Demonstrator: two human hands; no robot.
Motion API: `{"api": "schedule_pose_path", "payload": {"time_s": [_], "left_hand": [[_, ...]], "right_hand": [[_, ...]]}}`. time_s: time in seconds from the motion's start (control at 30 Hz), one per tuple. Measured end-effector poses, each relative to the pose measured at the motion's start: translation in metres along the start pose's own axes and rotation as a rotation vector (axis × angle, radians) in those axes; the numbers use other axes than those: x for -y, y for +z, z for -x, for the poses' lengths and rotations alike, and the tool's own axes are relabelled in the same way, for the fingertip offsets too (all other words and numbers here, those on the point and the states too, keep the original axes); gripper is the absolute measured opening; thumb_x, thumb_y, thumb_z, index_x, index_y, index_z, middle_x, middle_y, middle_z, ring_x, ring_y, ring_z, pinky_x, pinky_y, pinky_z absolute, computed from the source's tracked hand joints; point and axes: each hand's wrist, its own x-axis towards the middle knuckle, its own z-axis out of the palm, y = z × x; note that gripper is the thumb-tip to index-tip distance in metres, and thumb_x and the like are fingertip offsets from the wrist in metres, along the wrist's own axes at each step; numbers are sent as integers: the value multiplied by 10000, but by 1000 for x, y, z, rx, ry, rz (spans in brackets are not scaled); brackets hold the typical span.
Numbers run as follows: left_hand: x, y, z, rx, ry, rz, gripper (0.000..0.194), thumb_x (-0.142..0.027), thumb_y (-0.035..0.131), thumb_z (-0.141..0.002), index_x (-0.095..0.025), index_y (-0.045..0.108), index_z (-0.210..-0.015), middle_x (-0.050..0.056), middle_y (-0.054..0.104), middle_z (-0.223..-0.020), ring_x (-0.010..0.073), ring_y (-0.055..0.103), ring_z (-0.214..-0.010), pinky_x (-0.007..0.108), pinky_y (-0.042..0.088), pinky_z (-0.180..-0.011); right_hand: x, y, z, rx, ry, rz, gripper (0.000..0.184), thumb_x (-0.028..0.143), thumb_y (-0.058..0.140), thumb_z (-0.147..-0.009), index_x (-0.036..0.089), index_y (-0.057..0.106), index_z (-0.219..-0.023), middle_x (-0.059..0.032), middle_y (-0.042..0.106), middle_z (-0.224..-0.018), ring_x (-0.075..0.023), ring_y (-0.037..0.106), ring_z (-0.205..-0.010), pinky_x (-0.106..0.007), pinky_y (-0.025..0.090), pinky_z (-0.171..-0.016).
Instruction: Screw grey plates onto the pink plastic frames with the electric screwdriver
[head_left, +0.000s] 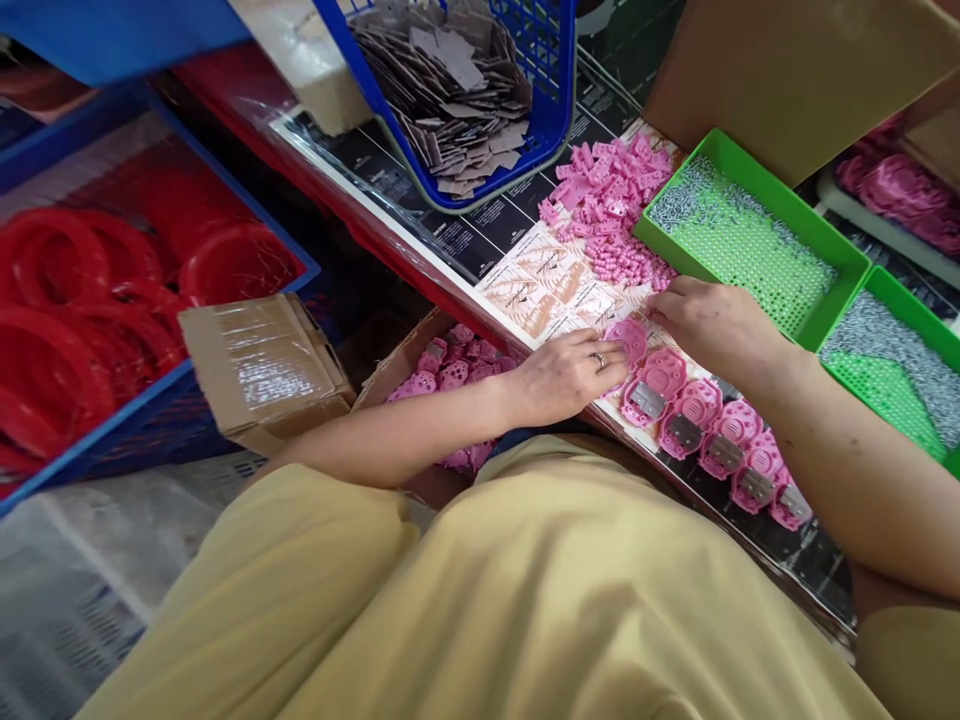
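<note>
On the table edge, my left hand (574, 372), with a ring on one finger, has its fingers bent and closed on the near side of a pink plastic housing (628, 338). Just beyond it, my right hand (709, 318) is bent down with fingertips together at that housing's far side; whatever they pinch is hidden. A row of similar pink housings with metal plates (684, 432) runs to the right along the edge, under my right forearm. Close to my right fingers lies a heap of tiny pink parts (626, 258), with larger pink pieces (611, 180) behind it.
Green perforated trays (862, 285) of small metal bits stand at the right. A blue basket (555, 100) of flat grey pieces stands at the back. Below the table edge sits a carton (397, 365) of pink housings. Red rings fill a blue crate (300, 270) at left.
</note>
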Motion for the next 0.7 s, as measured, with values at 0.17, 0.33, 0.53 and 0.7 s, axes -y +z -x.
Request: {"api": "schedule_pose_path", "payload": {"time_s": [0.17, 0.33, 0.53, 0.7], "left_hand": [[1, -1, 0, 34, -6, -7, 277, -27, 386, -957, -121, 644, -922, 109, 760, -1039, 177, 702, -1084, 326, 556, -917], [2, -2, 0, 65, -15, 31, 253, -50, 413, -971, -127, 653, -949, 101, 763, -1051, 171, 710, -1067, 335, 548, -956], [-3, -3, -5, -29, 11, 44, 241, -86, 432, -989, -119, 671, -998, 94, 761, -1087, 177, 710, -1071, 350, 546, -973], [-8, 3, -6, 6, 73, 20, 249, -95, 441, -991, -129, 687, -973, 110, 747, -1135, 177, 694, -1110, 331, 555, -949]], "right_hand": [[1, -6, -2, 29, 80, -69, 263, 268, 497, -910, 121, 714, -926, -150, 693, -934, -149, 585, -685, -295, 358, -569], [-14, -4, 18, -84, 370, -827, 321, 467, 662, -793, 158, 710, -867, -67, 705, -734, -132, 625, -626, -283, 525, -614], [-17, 13, 23, -92, 529, -1503, 461, 451, 913, -495, 186, 694, -803, -15, 714, -748, -118, 683, -698, -263, 608, -709], [-14, 16, 16, -47, 499, -1481, 511, 485, 913, -501, 203, 737, -890, -29, 735, -801, -134, 696, -721, -293, 628, -731]]}}
